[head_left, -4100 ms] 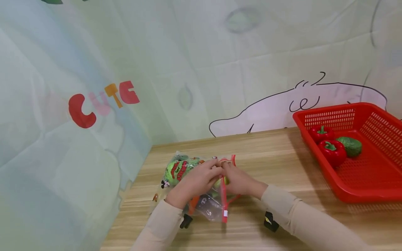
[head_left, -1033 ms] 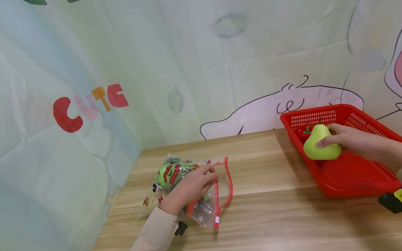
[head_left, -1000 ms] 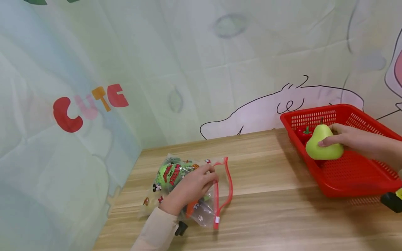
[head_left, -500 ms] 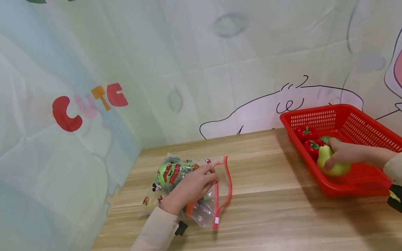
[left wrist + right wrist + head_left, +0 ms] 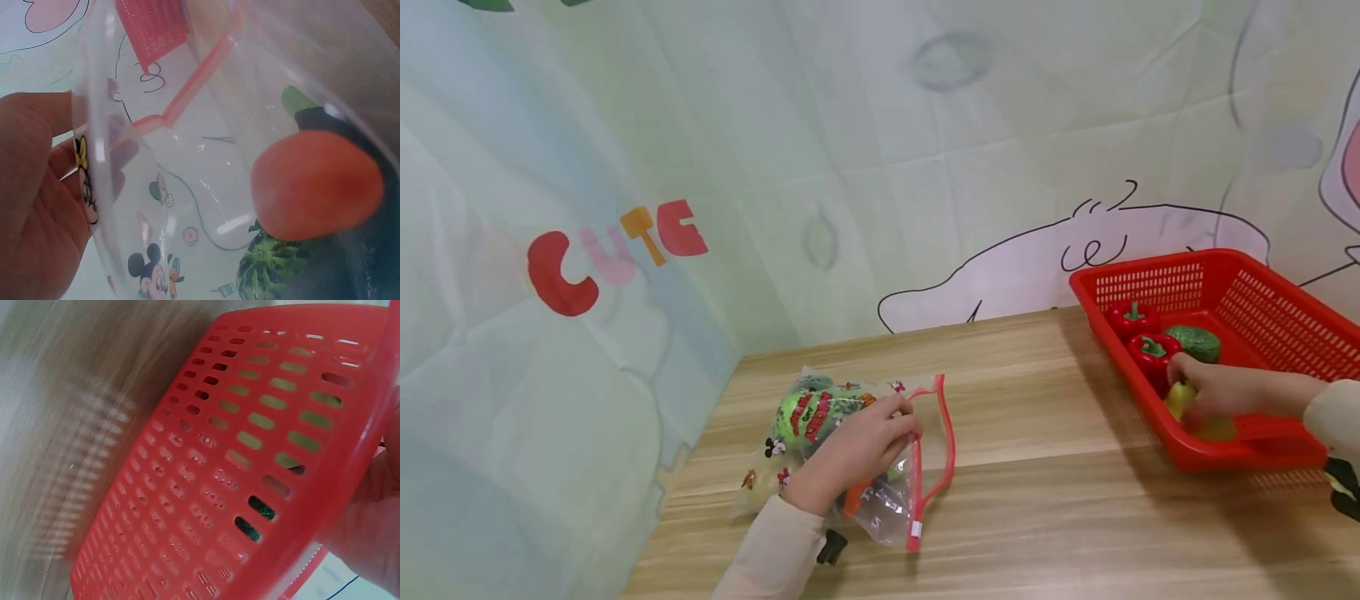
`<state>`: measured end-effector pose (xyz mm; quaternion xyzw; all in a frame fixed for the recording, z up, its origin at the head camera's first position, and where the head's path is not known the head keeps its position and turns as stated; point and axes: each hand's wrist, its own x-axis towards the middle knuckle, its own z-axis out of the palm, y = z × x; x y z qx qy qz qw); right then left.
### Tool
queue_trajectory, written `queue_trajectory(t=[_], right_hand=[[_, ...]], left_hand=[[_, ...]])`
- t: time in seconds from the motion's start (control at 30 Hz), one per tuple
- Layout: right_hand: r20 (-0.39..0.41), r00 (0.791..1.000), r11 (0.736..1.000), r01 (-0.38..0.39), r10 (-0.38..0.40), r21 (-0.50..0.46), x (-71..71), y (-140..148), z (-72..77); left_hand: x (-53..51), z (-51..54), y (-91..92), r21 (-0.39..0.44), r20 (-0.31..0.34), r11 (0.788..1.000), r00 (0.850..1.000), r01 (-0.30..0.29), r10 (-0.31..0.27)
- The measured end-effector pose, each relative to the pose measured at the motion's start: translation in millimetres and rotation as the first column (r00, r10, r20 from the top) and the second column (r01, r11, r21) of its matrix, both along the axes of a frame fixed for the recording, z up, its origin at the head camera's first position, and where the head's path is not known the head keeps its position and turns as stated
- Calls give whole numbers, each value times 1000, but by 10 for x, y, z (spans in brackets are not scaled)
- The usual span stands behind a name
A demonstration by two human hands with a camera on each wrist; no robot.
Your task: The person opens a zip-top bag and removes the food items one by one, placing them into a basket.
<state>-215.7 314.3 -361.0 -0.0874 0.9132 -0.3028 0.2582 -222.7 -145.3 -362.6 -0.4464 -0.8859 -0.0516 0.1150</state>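
Observation:
In the head view, my left hand point(image 5: 857, 450) pinches the upper edge of a clear cartoon-printed zip bag point(image 5: 887, 521) whose red-trimmed mouth gapes to the right. The left wrist view shows a blurred orange-red item point(image 5: 315, 184) and a bumpy green one point(image 5: 269, 262) inside it. Over at the right, my right hand point(image 5: 1232, 392) reaches into the red basket point(image 5: 1247, 457) and grips a yellow-green pear point(image 5: 1180, 398) low near its front wall. The hand covers much of the pear, and its fingertips are blurred. Through the basket's slots, the right wrist view shows the pear's yellowish skin point(image 5: 273, 403).
Two red bell peppers point(image 5: 1152, 354) and a dark green bumpy vegetable point(image 5: 1197, 342) lie in the basket beside the pear. Wooden tabletop point(image 5: 1022, 417) stretches between bag and basket. A printed cloth point(image 5: 865, 183) hangs behind.
My right hand has left the bag and carried the pear rightward, then lowered it into the basket. My left hand has stayed at the bag's mouth.

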Motion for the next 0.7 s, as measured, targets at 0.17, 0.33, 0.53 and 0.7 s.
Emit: queue_trajectory(t=[0.17,0.33,0.53,0.7], right_hand=[[-12,1000,1000,12,-12,-4,11,8,-32],[13,1000,999,21,-21,-31,29,17,-43],[40,999,1000,19,-18,-25,46,49,33],[76,997,1000,1,-2,6,66,110,163]], left_hand=[[10,-8,-21,-13,18,1000,1000,-20,20],[20,-5,-37,-12,34,999,999,-34,34],[33,3,-44,-22,37,999,998,-42,43],[33,30,-37,-21,42,999,998,-37,38]])
